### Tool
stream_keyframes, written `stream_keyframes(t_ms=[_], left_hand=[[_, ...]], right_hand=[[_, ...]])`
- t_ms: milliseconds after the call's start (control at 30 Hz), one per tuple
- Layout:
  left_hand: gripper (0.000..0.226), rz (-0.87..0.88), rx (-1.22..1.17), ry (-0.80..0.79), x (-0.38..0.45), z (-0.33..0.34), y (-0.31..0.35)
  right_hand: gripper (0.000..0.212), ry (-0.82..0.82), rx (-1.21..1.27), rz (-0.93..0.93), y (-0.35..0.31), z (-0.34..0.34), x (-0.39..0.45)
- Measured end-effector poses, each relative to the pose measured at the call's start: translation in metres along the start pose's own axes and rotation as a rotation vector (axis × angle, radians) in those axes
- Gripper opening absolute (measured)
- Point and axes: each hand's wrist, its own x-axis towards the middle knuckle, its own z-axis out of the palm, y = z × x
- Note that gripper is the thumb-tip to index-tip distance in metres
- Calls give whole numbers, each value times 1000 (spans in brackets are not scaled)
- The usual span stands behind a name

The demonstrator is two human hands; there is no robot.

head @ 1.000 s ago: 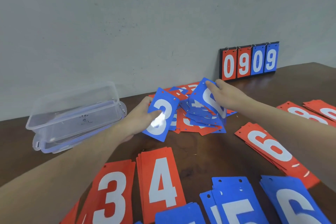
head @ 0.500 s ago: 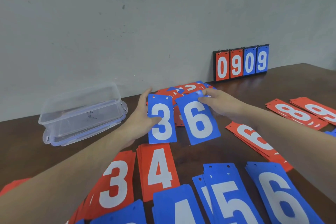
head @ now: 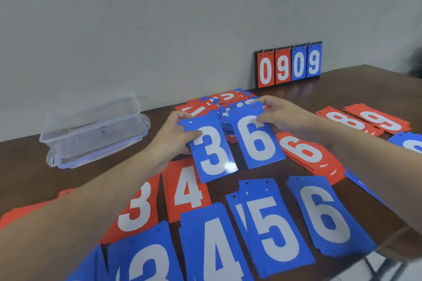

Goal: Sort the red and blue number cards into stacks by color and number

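Cards cover most of the dark wooden bench point(head: 342, 89), and I take the loose pile of unsorted cards point(head: 219, 102) near the wall as the landmark. Just in front of that pile the left hand point(head: 173, 137) holds a blue 3 card point(head: 211, 150); its thumb lies across the card's face and its fingers point(head: 180, 116) curl over the top left corner. Beside it, also just in front of the pile, the right hand point(head: 283, 114) pinches a blue 6 card point(head: 257, 137) by its upper right edge, thumb on the face and the other fingers behind. Both cards are lifted off the bench and tilted toward the person, nearly side by side without touching.

Nearer the person than the pile lie the sorted stacks: a red 3 stack point(head: 137, 207), a red 4 stack point(head: 188, 189), then a blue 3 stack point(head: 141, 262), a blue 4 stack point(head: 212, 246), a blue 5 stack point(head: 274, 223) and a blue 6 stack point(head: 324, 214). Right of the pile sit a red 6 stack point(head: 303, 150), a red 8 stack point(head: 344, 121) and a red 9 stack point(head: 379, 118).

Left of the pile a clear plastic box point(head: 91, 125) rests upside down on its lid. Behind the pile and to its right, a flip scoreboard point(head: 288, 65) reading 0909 leans against the wall.
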Motion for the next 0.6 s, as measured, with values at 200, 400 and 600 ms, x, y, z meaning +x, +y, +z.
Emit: stream_keyframes(t_ms=[200, 400, 600], left_hand=[[32, -90, 2, -166, -16, 20, -4], [47, -160, 136, -225, -49, 4, -2], [35, -185, 196, -133, -95, -39, -1]], right_hand=[[24, 91, 31, 56, 20, -19, -32], [25, 92, 93, 50, 35, -10, -52], [21, 28, 79, 32, 27, 24, -56]])
